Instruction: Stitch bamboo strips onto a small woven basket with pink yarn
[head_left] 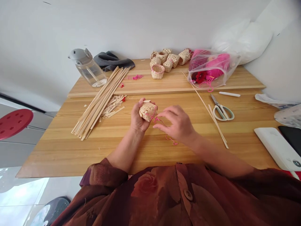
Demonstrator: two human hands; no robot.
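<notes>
My left hand (138, 117) is wrapped around a small woven basket (147, 110) of pale flat strips, held tilted above the table. Pink yarn (155, 118) is looped along the basket's right edge. Close beside that edge is my right hand (177, 122), thumb and index finger apart with the yarn running between them. A loose yarn end (174, 142) trails below the right hand. The curled fingers of this hand are partly hidden, so anything inside them does not show.
Long flat strips (101, 103) and short offcuts (114, 106) lie left. A water bottle (88, 69) and dark cloth (113, 61) stand behind. Several woven baskets (157, 71) and a bag of pink yarn (211, 69) are at the back. Right are scissors (222, 110) and a white power bank (275, 147).
</notes>
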